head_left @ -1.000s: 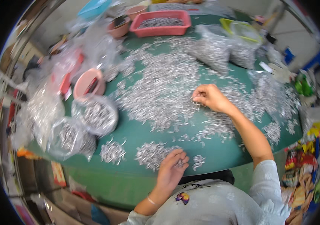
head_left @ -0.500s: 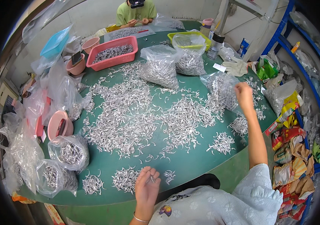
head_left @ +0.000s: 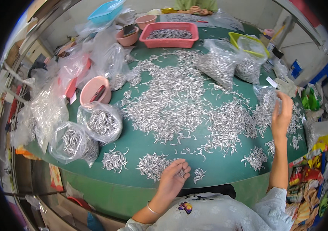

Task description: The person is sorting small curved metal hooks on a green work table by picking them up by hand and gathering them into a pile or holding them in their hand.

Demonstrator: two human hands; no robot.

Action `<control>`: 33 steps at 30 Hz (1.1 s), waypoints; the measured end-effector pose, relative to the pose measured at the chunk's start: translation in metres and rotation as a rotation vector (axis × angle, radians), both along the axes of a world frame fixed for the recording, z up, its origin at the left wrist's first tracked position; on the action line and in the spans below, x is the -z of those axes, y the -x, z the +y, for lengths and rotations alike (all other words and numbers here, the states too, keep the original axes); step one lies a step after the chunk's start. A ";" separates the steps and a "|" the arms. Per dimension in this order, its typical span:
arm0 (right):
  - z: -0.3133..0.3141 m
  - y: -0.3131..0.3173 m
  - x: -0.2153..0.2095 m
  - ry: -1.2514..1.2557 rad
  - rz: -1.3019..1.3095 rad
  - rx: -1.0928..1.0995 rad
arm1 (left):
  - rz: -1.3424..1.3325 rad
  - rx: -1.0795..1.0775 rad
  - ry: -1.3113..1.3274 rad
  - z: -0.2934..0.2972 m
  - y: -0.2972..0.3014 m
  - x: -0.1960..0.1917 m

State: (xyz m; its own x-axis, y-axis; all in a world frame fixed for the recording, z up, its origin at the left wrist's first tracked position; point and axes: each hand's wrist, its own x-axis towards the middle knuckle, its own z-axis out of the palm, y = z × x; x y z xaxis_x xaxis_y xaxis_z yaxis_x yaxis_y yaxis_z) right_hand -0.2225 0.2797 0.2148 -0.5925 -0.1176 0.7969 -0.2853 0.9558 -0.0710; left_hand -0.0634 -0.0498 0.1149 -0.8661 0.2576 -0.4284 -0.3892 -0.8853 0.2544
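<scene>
Small silver crescent-shaped pieces (head_left: 167,100) lie in a wide spread over the green table (head_left: 133,156). My left hand (head_left: 173,176) is closed around a few of them, just above the table's near edge. Beside it are a larger pile (head_left: 152,166) to the left and a tiny cluster (head_left: 199,175) to the right. At the right side of the table, my right hand (head_left: 283,115) has its thumb and fingers at the edge of a clear plastic bag (head_left: 266,101) with silver pieces in or under it. Its fingertips are partly hidden there.
Filled clear bags (head_left: 217,63) stand at the back right, near a green tray (head_left: 248,43). A pink basin (head_left: 169,35) of pieces sits at the back. Open bags (head_left: 101,121) and a pink bowl (head_left: 95,90) line the left. Another person's hands (head_left: 196,10) work across the table.
The view has swung left and down, so the table appears shifted right and upward. My right hand stays by the clear bag, its fingers pointing more upward. My left hand remains closed beside the near pile.
</scene>
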 end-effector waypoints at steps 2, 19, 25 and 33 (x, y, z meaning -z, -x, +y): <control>-0.051 0.015 0.008 0.181 -0.367 -0.327 | -0.001 -0.001 -0.014 -0.001 0.001 -0.002; -0.238 0.135 0.118 -0.127 -0.662 -0.781 | -0.027 -0.124 -0.026 -0.030 0.011 0.003; -0.170 0.087 0.102 -0.152 -0.796 -0.815 | -0.002 -0.097 -0.032 -0.029 0.013 0.005; -0.202 0.105 0.094 -0.089 -0.572 -0.730 | -0.002 -0.031 -0.024 -0.023 0.017 -0.002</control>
